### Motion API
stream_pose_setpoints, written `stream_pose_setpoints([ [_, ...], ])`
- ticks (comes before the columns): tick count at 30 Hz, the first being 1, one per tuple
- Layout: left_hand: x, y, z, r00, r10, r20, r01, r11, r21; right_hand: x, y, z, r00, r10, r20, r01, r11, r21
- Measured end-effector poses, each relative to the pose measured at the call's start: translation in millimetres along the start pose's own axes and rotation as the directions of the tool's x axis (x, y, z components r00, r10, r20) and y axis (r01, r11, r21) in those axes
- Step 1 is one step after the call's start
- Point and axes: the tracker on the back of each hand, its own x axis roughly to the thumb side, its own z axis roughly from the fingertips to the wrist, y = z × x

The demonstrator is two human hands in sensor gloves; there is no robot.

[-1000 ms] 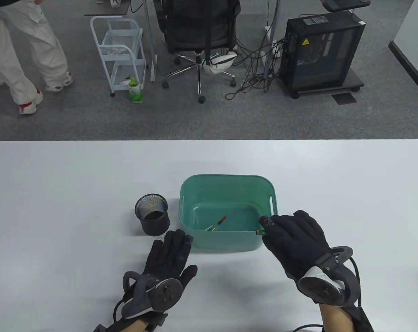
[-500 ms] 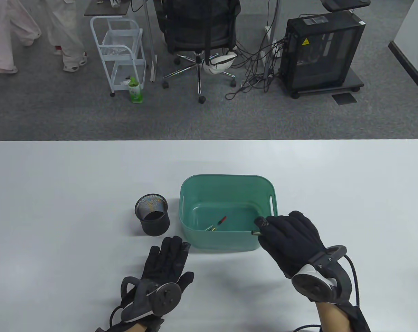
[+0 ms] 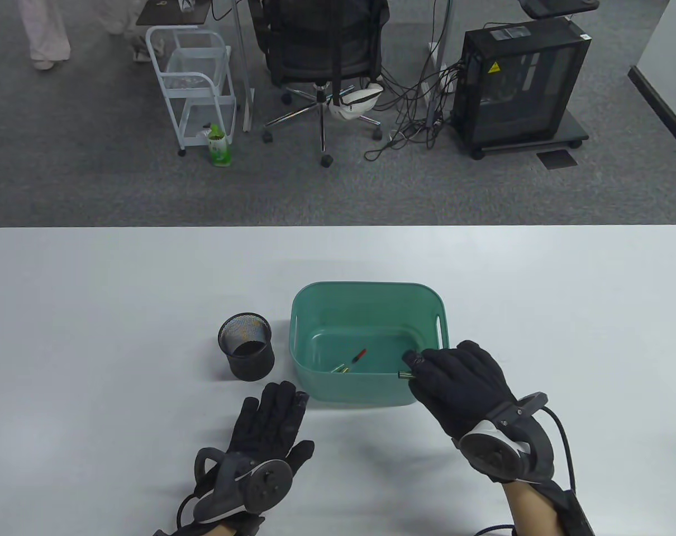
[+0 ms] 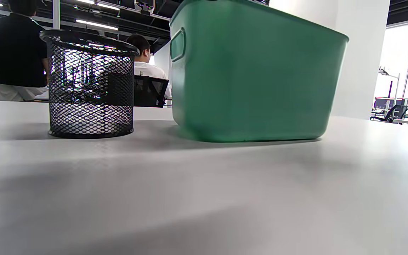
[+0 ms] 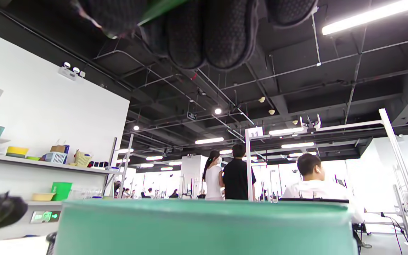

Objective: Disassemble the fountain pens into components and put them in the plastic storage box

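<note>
1 green pen part [image 3: 406,375] pinched in right hand [image 3: 462,387], over box [image 3: 338,391].

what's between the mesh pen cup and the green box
Nothing: in the table view a narrow strip of bare white table separates the black mesh cup from the green storage box. The left wrist view shows the same open gap.

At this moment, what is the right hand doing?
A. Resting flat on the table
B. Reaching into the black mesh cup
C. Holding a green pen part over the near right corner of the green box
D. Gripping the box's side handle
C: the right hand has its fingers curled round a green pen part whose end pokes out above the near right corner of the green box, away from the mesh cup.
</note>
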Motion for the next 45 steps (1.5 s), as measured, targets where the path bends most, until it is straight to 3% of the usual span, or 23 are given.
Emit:
stream_pose_setpoints([
  [9,-1,1,2,1.000,0.007,0.005,-0.007,1.000,0.013,5,32,-43,1.000,-0.002,-0.019,0.004,0.994,0.113],
  [17,-1,3,3,1.000,0.004,0.014,-0.004,1.000,0.024,9,56,-66,0.998,0.038,-0.059,-0.026,0.979,0.203],
  [33,1,5,5,1.000,-0.002,0.026,0.001,1.000,0.031,10,85,-67,0.993,0.104,-0.049,-0.082,0.941,0.329],
  [45,1,5,6,0.999,-0.001,0.034,0.000,1.000,0.026,10,85,-67,0.993,0.108,-0.044,-0.086,0.934,0.347],
])
